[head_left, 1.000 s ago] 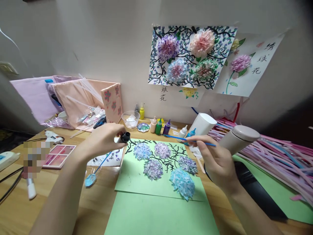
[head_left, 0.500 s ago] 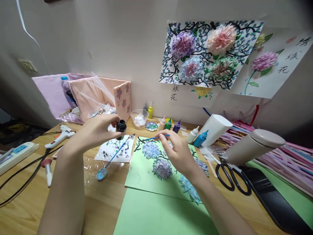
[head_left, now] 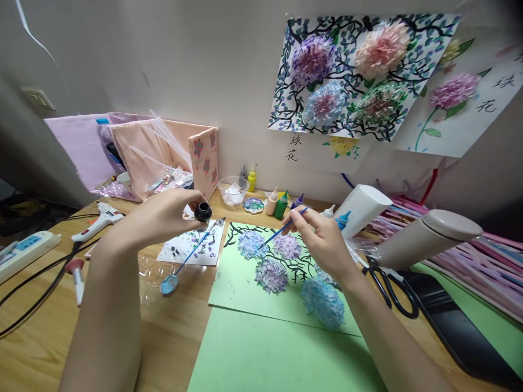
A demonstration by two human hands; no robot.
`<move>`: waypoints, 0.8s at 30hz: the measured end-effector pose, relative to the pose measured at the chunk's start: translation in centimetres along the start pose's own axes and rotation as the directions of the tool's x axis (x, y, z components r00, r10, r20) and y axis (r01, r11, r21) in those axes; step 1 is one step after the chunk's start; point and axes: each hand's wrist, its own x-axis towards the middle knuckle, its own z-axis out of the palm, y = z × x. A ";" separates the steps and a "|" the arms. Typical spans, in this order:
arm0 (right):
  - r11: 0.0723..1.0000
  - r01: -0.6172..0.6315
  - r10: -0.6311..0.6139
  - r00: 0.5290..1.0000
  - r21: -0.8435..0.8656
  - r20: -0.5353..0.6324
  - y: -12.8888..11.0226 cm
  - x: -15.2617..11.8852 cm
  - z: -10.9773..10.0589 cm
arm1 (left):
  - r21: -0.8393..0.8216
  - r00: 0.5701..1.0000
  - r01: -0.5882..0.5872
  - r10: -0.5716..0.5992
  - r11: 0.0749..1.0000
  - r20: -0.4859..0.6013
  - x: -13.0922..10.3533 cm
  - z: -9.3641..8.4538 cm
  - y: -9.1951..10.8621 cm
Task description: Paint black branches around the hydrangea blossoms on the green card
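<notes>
My left hand (head_left: pixel 183 209) is closed around a small black ink bottle (head_left: pixel 202 212), uncapped, held above a paint-stained white paper (head_left: pixel 192 247). Between the fingertips of my right hand (head_left: pixel 316 231) is a thin blue paintbrush (head_left: pixel 281 228), its tip pointing down and left near a blue flower. Below lies a light green sheet (head_left: pixel 237 288) with black painted branches and several raised paper flowers, among them a purple one (head_left: pixel 271 275) and a larger turquoise one (head_left: pixel 322 302). Another blue brush (head_left: pixel 192 255) rests across the stained paper and a blue-smeared plastic piece (head_left: pixel 169 285).
Paint bottles (head_left: pixel 281 204), a clear bowl (head_left: pixel 232 190) and a small palette (head_left: pixel 253 204) stand by the wall. Scissors (head_left: pixel 392 288), a beige tumbler (head_left: pixel 429 239) and a black tray (head_left: pixel 457 326) are at right. A glue gun (head_left: pixel 98 222) and power strip (head_left: pixel 28 256) lie left.
My right hand has moved right and back from the upper left branches, and the brush now slants down-left. The ink bottle stays in my left hand. The view has shifted slightly.
</notes>
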 end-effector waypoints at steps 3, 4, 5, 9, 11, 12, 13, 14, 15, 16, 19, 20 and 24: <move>1.000 0.002 -0.002 1.000 -0.009 -0.010 -0.2 0.1 -0.3 | -0.020 1.000 -0.028 0.028 0.999 0.007 0.2 0.3 -0.4; 1.000 0.011 -0.011 1.000 -0.018 0.003 -0.3 0.0 -0.3 | -0.029 0.999 -0.030 0.031 0.999 0.014 0.3 0.4 -0.5; 0.999 0.020 -0.020 1.000 -0.026 0.021 -0.5 -0.1 -0.1 | -0.038 0.999 -0.030 0.031 0.999 0.019 0.3 0.5 -0.5; 0.998 0.056 -0.054 0.992 -0.020 0.110 -1.2 -0.7 0.9 | -0.050 0.999 -0.012 0.015 0.999 0.048 0.2 0.5 -0.3; 0.999 0.049 -0.051 0.985 0.015 0.164 -1.3 -0.9 1.7 | -0.032 0.998 0.000 0.002 0.999 0.063 0.1 0.4 0.0; 0.999 0.041 -0.046 0.981 0.031 0.188 -1.3 -1.0 2.0 | -0.022 0.998 0.004 -0.003 1.000 0.065 0.0 0.4 0.1; 0.999 0.031 -0.039 0.977 0.040 0.210 -1.2 -1.0 2.4 | -0.013 0.998 0.004 -0.003 1.000 0.060 0.0 0.3 0.2; 0.999 0.023 -0.032 0.973 0.041 0.228 -1.2 -1.1 2.7 | -0.008 0.999 0.002 -0.002 1.000 0.052 -0.1 0.3 0.3; 0.999 0.020 -0.027 0.971 0.035 0.238 -1.1 -1.1 3.0 | -0.007 0.999 -0.001 0.001 1.000 0.046 -0.1 0.2 0.3; 1.000 0.019 -0.024 0.970 0.024 0.242 -1.0 -1.1 3.2 | -0.010 0.999 -0.003 0.003 1.000 0.040 -0.2 0.2 0.4; 1.000 0.021 -0.020 0.971 -0.001 0.239 -0.9 -1.0 3.5 | -0.020 0.999 0.000 0.001 1.000 0.035 -0.3 0.1 0.4; 1.000 0.020 -0.017 0.972 -0.007 0.236 -1.0 -1.0 3.5 | -0.023 0.999 0.000 0.001 1.000 0.041 -0.3 0.1 0.5; 1.000 0.015 -0.015 0.966 0.002 0.259 -1.2 -1.1 3.7 | -0.026 0.998 -0.004 0.005 1.000 0.057 -0.2 0.0 0.6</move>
